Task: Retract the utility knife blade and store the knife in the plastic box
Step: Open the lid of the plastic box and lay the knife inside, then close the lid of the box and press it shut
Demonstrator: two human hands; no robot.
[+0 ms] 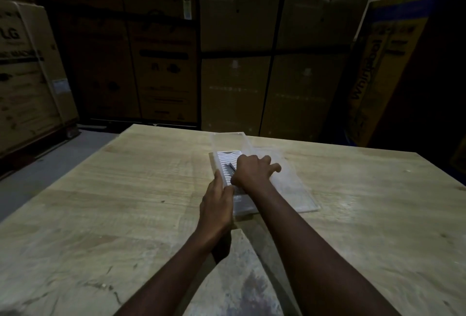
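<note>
Dim storeroom, stacked cardboard cartons (161,45) along back wall; one at left marked LG (15,35), one at right marked Whirlpool (365,73).

Item 1: wooden table (100,202), pale grain, fills foreground.

Item 2: plastic box (222,162), clear, oblong, sits mid-table w/ long axis running away from viewer. White wavy-ribbed insert visible inside. Clear lid (297,189) lies flat just beside box on its right, touching or nearly so.

Item 3: utility knife (230,168), dark, only a short part visible inside box on the insert, rest hidden under right hand. Blade state: can't tell.

Item 4: left hand (218,204), fingers laid along box's left wall, steadying it, no grasp of any object.

Item 5: right hand (253,170), over box interior, fingers curled down at the knife, index & thumb spread toward lid side. Whether it grips knife: can't tell, contact hidden.
</note>
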